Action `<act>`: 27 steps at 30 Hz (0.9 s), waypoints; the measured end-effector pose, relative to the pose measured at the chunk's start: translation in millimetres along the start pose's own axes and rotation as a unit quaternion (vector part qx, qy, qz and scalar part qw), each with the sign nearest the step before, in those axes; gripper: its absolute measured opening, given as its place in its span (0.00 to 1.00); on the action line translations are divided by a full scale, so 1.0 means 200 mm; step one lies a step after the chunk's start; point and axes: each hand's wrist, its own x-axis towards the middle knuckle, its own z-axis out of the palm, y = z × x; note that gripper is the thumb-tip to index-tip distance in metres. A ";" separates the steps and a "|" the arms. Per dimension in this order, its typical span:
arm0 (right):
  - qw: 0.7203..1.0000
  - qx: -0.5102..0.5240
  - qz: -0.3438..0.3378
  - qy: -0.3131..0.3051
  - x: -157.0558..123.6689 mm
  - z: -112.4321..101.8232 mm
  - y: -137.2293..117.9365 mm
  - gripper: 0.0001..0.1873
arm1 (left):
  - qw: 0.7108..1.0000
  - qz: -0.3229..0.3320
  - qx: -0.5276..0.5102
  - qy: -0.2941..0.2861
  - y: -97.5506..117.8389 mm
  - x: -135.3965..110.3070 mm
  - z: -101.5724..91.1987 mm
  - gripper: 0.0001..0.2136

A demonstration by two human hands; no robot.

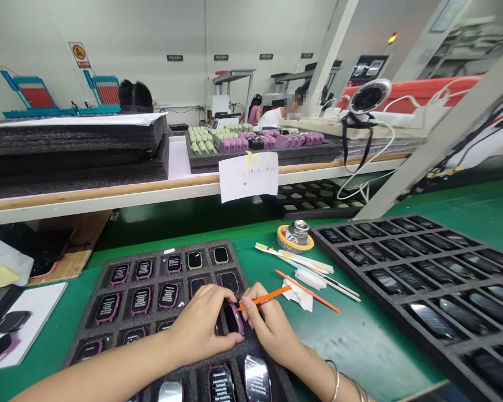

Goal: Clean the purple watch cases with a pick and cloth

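My left hand (205, 315) grips a purple-cased smartwatch (235, 321) by its edges, tilted up at the right side of a black foam tray (155, 279). Pinched in my right hand (270, 326) is a flat orange stick (274, 293), whose pointed tip meets the watch's upper side edge. Most of the watch face is hidden behind my left fingers. Around it, the tray's compartments hold several purple watches (141, 300) with lit text screens, plus green-cased ones (195, 260) in the far row.
Right of the tray lie another orange stick (310, 291), a toothbrush (268, 249), white tissue (299, 296) and a yellow tape roll (291, 241) with a metal-topped bottle (299, 229). A second foam tray (371, 304) of dark watches stands right. A shelf (184, 187) crosses behind.
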 end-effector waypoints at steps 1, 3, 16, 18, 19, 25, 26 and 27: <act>1.000 -0.002 0.000 0.001 0.00 0.00 0.00 0.19 | 1.000 0.004 0.001 0.001 0.00 0.00 0.00 0.21; 1.000 -0.003 0.000 0.006 0.01 0.01 -0.01 0.20 | 1.000 0.011 0.002 0.003 0.00 0.01 -0.02 0.22; 0.986 0.076 0.060 0.133 -0.11 -0.04 -0.10 0.18 | 0.969 0.152 0.186 -0.059 0.16 -0.35 -0.02 0.13; 0.987 0.084 0.070 0.122 -0.19 -0.03 -0.18 0.15 | 0.974 0.118 0.183 -0.068 0.17 -0.40 -0.04 0.14; 0.987 0.088 0.076 0.112 -0.23 -0.02 -0.21 0.14 | 0.978 0.094 0.171 -0.075 0.17 -0.42 -0.05 0.14; 0.996 0.046 0.037 0.072 -0.38 0.15 -0.28 0.14 | 0.992 0.005 0.094 -0.082 0.20 -0.46 -0.09 0.15; 0.997 0.028 0.029 0.068 -0.38 0.17 -0.27 0.14 | 0.993 0.000 0.085 -0.077 0.20 -0.47 -0.09 0.15; 0.997 0.014 0.027 0.064 -0.39 0.19 -0.27 0.13 | 0.994 -0.005 0.076 -0.072 0.19 -0.48 -0.09 0.14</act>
